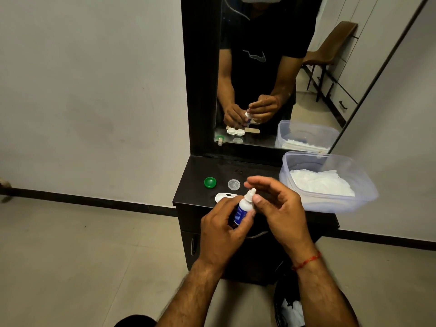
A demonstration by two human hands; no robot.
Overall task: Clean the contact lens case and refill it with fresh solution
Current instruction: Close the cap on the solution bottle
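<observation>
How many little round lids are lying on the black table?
2. A green lid lies on the left, a clear lid just right of it, both beyond the white lens case. The left hand and right hand may hide another.

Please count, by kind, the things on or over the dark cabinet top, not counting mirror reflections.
Loose caps: 2 (green cap, clear cap)
Lens case: 1
Solution bottle: 1
Plastic tub: 1
Total: 5

Blk cabinet top [200, 168], green cap [210, 182], clear cap [234, 184], prob. lens case [223, 197], tub [330, 204]
</observation>
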